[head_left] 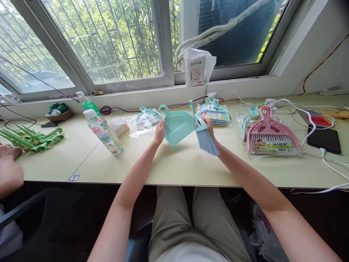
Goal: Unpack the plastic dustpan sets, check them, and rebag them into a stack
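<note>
My left hand [160,133] is closed on the left edge of a mint-green dustpan [178,127], which is held up over the table with its handle loop at the top left. In my right hand [209,128] is a small hand brush [203,131], mint-green with grey-blue bristles that point down and to the right. The brush's head is beside the dustpan's right edge; whether they touch I cannot tell. Behind them on the table lie a plastic-wrapped dustpan set [148,118] on the left and another wrapped set [214,112] on the right.
Wrapped pink dustpan sets [272,136] lie to the right, near a black phone [324,139] and white cables [312,125]. Plastic bottles [102,133] stand at left. Farther left are green stalks [32,140] and another person's hand [9,163]. A paper packet [196,69] stands on the sill.
</note>
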`<action>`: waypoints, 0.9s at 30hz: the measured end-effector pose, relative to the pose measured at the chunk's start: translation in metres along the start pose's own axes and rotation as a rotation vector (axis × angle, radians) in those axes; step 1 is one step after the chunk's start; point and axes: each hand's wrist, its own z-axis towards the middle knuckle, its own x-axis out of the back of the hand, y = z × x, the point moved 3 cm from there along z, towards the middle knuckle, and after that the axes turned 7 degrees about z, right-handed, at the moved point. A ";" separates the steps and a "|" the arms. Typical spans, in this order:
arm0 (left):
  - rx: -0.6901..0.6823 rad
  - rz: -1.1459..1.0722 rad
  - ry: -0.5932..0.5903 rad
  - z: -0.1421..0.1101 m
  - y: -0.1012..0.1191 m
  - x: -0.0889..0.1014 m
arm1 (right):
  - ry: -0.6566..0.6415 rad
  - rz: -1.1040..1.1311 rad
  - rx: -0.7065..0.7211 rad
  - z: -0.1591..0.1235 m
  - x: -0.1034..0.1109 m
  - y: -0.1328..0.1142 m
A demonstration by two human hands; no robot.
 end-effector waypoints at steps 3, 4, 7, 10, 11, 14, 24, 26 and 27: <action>0.061 0.181 -0.178 0.020 -0.023 0.029 | 0.069 -0.306 -0.028 0.004 0.015 0.004; 0.092 0.290 -0.247 0.022 -0.030 0.036 | 0.025 -0.427 -0.067 0.005 0.016 0.010; 0.097 0.607 -0.326 0.019 -0.037 0.045 | -0.169 -0.691 -0.202 0.005 0.015 0.032; 0.025 0.803 -0.252 0.012 -0.031 0.040 | -0.240 -0.756 -0.248 0.007 0.015 0.051; 0.002 0.849 -0.233 0.010 -0.028 0.038 | -0.236 -0.752 -0.232 0.009 0.016 0.055; -0.032 0.935 -0.232 0.007 -0.027 0.033 | -0.262 -0.743 -0.149 0.012 0.019 0.064; 0.145 0.472 -0.129 0.020 -0.039 0.041 | -0.239 -0.305 -0.047 0.021 0.035 0.056; 0.198 0.275 -0.167 0.017 -0.036 0.037 | -0.240 -0.052 -0.019 0.023 0.036 0.045; 0.198 0.173 -0.202 0.014 -0.032 0.033 | -0.227 0.035 -0.003 0.022 0.034 0.039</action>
